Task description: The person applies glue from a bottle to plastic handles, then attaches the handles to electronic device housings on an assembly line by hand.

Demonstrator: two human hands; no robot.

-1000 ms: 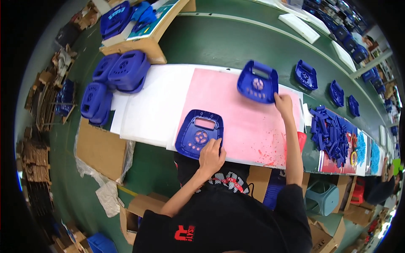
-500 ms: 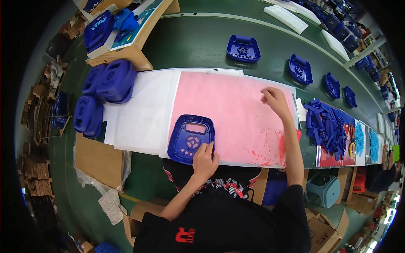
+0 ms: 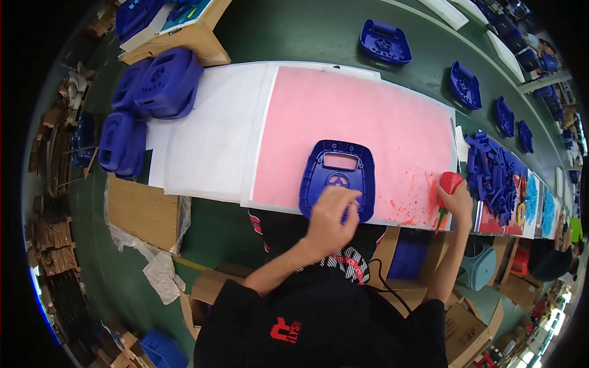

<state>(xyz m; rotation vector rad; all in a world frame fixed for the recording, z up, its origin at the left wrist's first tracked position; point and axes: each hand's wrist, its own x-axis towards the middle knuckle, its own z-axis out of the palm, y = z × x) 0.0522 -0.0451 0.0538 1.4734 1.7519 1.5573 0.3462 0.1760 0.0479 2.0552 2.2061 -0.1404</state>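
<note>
A dark blue plastic housing panel [image 3: 367, 184], with a rectangular window and a round grille, lies inner side up near the front edge of the pink mat [image 3: 368, 116]. Over its lower part is my left hand [image 3: 331, 221], fingers curled; whatever they hold, if anything, is hidden. To the right, my right hand [image 3: 459, 203] grips a red squeeze bottle [image 3: 450, 182] with a narrow green nozzle slanting down toward the front edge of the mat. Red specks and smears mark the mat beside it.
A heap of blue plastic pieces [image 3: 491, 175] lies right of the mat. Stacked blue housings [image 3: 165, 86] stand on the left. Along the green surface behind sit several blue housings [image 3: 385, 43]. A blue-grey stool [image 3: 477, 267] is under the right side.
The panel has shifted right across the mat. My left hand has left its edge and is over it. My right hand, empty before, has come down and taken the red bottle. The view has shifted.
</note>
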